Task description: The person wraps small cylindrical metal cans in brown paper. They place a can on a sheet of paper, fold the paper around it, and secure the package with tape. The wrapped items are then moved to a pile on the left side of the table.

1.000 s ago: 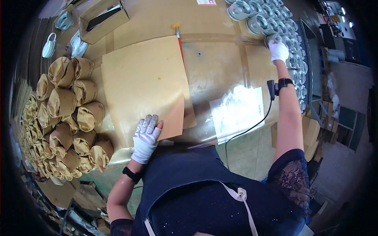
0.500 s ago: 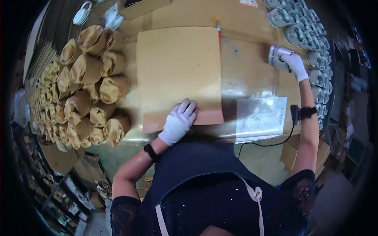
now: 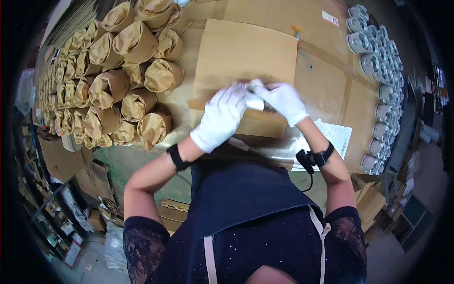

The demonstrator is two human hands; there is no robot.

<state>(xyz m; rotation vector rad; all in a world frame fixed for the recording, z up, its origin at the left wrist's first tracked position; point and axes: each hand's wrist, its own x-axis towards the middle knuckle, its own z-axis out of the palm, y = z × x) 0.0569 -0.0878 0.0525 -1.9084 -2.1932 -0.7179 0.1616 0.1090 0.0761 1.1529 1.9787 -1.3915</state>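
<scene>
Both my hands, in white gloves, meet over a stack of brown kraft paper sheets point(image 3: 246, 52). Between them is a silver metal engine piston point(image 3: 255, 102), mostly hidden by fingers and blurred by motion. My right hand point(image 3: 285, 102) is closed on its right side. My left hand point(image 3: 220, 116) curls its fingers against the left side. Beneath the hands, the near part of the top sheet looks lifted or creased.
Many paper-wrapped bundles point(image 3: 135, 42) crowd the left of the cardboard-covered table. Rows of bare pistons point(image 3: 371, 66) line its right edge. A red-handled brush point(image 3: 297, 35) lies beside the paper; a printed sheet point(image 3: 338, 137) lies near my right forearm.
My right hand has brought the piston from the right side to the paper. My left hand, earlier flat on the sheet's near edge, has moved up to meet it. The view has shifted.
</scene>
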